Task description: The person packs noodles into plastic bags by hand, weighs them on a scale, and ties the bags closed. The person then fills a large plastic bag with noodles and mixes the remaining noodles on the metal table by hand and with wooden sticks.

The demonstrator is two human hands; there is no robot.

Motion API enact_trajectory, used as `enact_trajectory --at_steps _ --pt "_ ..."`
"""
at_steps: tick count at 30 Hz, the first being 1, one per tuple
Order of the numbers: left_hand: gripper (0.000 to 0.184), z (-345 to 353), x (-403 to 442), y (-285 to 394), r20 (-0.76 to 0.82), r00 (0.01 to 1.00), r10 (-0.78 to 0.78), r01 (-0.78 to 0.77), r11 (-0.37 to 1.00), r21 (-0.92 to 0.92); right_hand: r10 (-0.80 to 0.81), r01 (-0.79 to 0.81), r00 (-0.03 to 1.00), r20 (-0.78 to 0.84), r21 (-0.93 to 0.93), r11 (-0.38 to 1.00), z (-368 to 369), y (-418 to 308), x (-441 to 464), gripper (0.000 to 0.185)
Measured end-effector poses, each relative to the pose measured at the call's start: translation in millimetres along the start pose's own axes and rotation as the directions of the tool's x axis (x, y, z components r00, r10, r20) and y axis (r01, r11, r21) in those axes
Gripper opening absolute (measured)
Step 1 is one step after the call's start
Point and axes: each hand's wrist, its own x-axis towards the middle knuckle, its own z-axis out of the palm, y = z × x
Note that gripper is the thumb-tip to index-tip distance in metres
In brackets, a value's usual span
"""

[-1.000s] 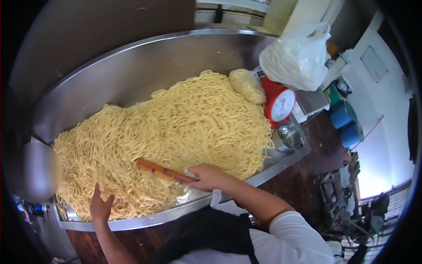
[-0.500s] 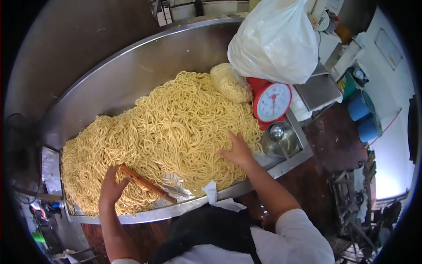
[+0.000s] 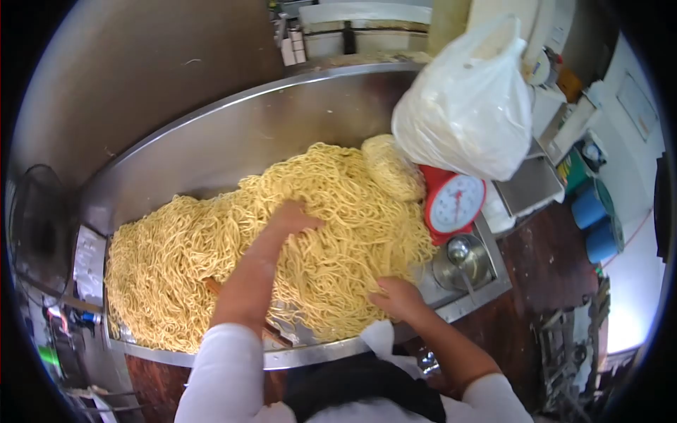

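Observation:
A large heap of yellow noodles fills a steel trough. My left hand reaches over the middle of the heap and touches the noodles, its thumb and fingers spread apart. Low at the right, my right hand has its fingers curled into the near edge of the noodles. A reddish-brown wooden stick lies by the front rim, mostly hidden under my left forearm. On the heap's far right side rests a clear bag of noodles, against a red dial scale.
A full white plastic bag sits above the scale. In the trough's right corner stands a metal bowl with a ladle in it. Blue buckets stand on the floor at right. The steel rim runs before me.
My left hand has moved from beside the wooden stick up and right onto the middle of the heap. My right hand has drawn down to its near edge. The camera view has shifted.

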Motion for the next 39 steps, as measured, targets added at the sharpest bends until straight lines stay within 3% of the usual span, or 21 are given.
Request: enact_trajectory --at_steps 2,3,5,6,8,10,13,15,16,19,21,23,25,27,28,29,30,34,37,38,39 --pt "0.080 41.5 13.9 -11.0 -0.144 0.983 0.116 -0.050 0.916 0.398 -0.129 0.101 0.962 -0.242 -0.124 0.987 -0.4 8.1 -13.1 0.050" --pt "0.080 42.1 16.2 -9.0 -0.147 0.984 0.103 -0.037 0.918 0.396 -0.133 0.108 0.964 -0.231 -0.119 0.987 -0.7 6.5 -10.5 0.050" --pt "0.080 47.3 13.3 -15.6 0.285 0.958 -0.016 -0.002 0.998 0.065 -0.053 0.024 0.994 -0.099 -0.274 0.961 8.4 2.1 -16.0 0.052" --pt "0.080 48.7 5.4 -22.4 0.289 0.957 -0.029 0.010 0.998 0.068 -0.050 0.024 0.995 -0.091 -0.264 0.964 18.9 4.2 -4.9 0.052" --pt "0.081 44.1 -11.5 -28.2 0.121 0.993 0.010 -0.027 0.990 0.137 0.266 -0.171 0.953 0.147 -0.465 0.869 38.0 14.8 52.2 0.048" --pt "0.078 30.0 -51.3 -43.5 -0.145 0.987 0.072 -0.032 0.963 0.266 -0.051 0.049 0.949 -0.311 -0.016 0.999 56.4 9.2 76.8 0.044" --pt "0.074 -24.7 -75.8 -112.5 -0.034 0.993 -0.111 0.111 0.994 0.019 0.068 -0.058 0.972 -0.225 0.050 0.997 78.7 -11.3 130.6 0.032" --pt "0.074 -50.3 -99.9 -125.6 -0.091 0.975 -0.204 0.210 0.976 0.062 0.131 -0.141 0.990 -0.054 -0.284 0.948 79.1 -21.8 143.9 0.027" --pt "0.074 -59.2 -99.2 -136.5 -0.089 0.976 -0.198 0.205 0.975 0.082 -0.013 0.105 0.977 0.213 -0.426 0.899 50.0 -36.7 131.1 0.027" --pt "0.071 -74.5 -80.5 -133.8 -0.084 0.978 -0.191 0.207 0.940 0.270 -0.052 0.132 0.958 0.281 -0.274 0.953 34.6 -21.5 93.9 0.036" --pt "0.071 -88.3 -74.6 -75.4 -0.037 0.994 -0.106 0.107 0.804 0.585 0.002 0.109 0.927 0.376 -0.273 0.956 19.5 -11.0 67.0 0.039" --pt "0.075 -114.4 -44.4 -12.3 0.034 0.988 -0.153 0.101 0.793 0.601 0.026 0.089 0.917 0.398 -0.267 0.960 3.9 0.9 49.0 0.039" --pt "0.077 -114.1 -10.4 17.0 -0.293 0.943 0.156 0.059 0.790 0.610 0.047 0.071 0.908 0.416 -0.263 0.962 -21.4 0.0 42.1 0.039" --pt "0.074 -95.3 18.9 41.6 -0.364 0.894 0.262 -0.031 0.845 0.534 0.135 -0.062 0.921 0.364 -0.204 0.977 -56.8 -10.3 46.6 0.044" --pt "0.073 -71.9 59.9 28.0 -0.263 0.919 0.293 -0.120 0.844 0.523 0.135 -0.061 0.924 0.359 -0.211 0.976 -63.9 -9.2 48.8 0.044" --pt "0.072 -46.3 95.7 10.7 -0.158 0.934 0.320 -0.203 0.840 0.504 0.092 -0.074 0.990 0.110 -0.162 0.984 -67.7 -8.5 51.2 0.046" --pt "0.075 -22.9 100.6 10.4 -0.109 0.968 0.227 -0.173 0.913 0.369 0.057 -0.073 0.988 -0.144 -0.110 0.991 -70.5 -7.9 54.5 0.049" --pt "0.077 34.0 49.7 -9.4 0.283 0.958 0.034 -0.075 0.988 0.135 -0.113 -0.055 0.886 -0.450 -0.343 0.938 -53.7 34.2 126.1 0.060" --pt "0.072 22.0 -63.0 15.0 0.177 0.983 0.058 -0.114 0.938 0.326 0.023 -0.110 0.950 -0.312 -0.265 0.958 -34.9 53.1 193.2 0.061" --pt "0.076 1.3 -60.8 -13.9 0.260 0.966 0.004 -0.088 0.946 0.312 0.019 -0.103 0.954 -0.299 -0.268 0.958 -37.2 42.8 202.3 0.061" --pt "0.080 -25.8 -58.3 -45.6 0.345 0.937 -0.047 -0.061 0.954 0.295 0.113 -0.128 0.990 -0.088 -0.179 0.975 -38.6 23.6 208.7 0.065"
